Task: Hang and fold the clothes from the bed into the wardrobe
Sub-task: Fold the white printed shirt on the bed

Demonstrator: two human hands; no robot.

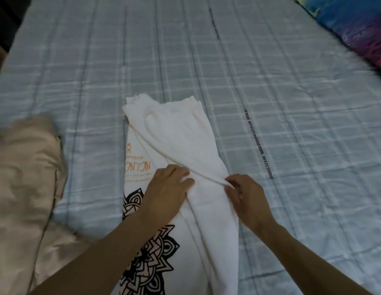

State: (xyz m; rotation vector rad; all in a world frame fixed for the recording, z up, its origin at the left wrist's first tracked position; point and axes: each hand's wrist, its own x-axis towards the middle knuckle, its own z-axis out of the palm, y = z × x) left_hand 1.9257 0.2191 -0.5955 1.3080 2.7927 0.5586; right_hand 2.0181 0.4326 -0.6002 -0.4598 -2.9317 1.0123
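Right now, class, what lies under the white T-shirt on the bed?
The white T-shirt lies on the blue checked bedcover. Whatever sits beneath its folded layers is covered, so it cannot be seen.

We log a home bedroom: checked blue bedspread beyond our fingers; beige garment left of them.
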